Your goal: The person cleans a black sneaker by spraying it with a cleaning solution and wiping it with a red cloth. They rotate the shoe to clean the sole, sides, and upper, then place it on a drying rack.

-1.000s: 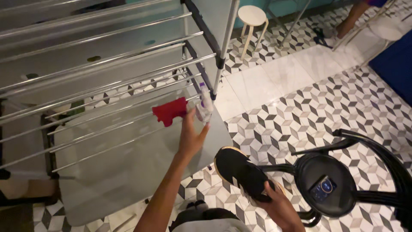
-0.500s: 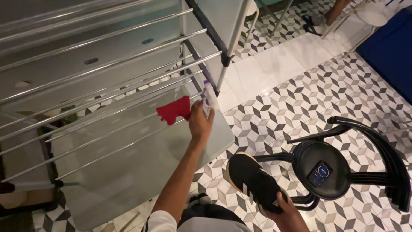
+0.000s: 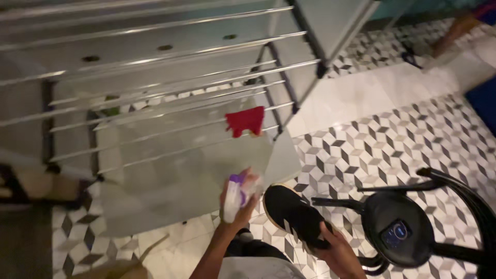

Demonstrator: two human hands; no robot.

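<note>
Your right hand (image 3: pixel 336 250) grips the black fabric sneaker (image 3: pixel 294 214), toe pointing up-left; your left fingers (image 3: pixel 247 188) wrap a blurred white-and-purple spray bottle (image 3: pixel 233 198).

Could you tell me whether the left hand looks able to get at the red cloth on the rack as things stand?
Probably yes, but not freely: the left hand already holds a small spray bottle. The red cloth hangs on a front rail of the rack with nothing between them.

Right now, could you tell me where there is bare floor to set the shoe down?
Free: the plain pale floor strip between rack and patterned tiles. Crowded: the black chair beside the shoe and right hand.
</note>
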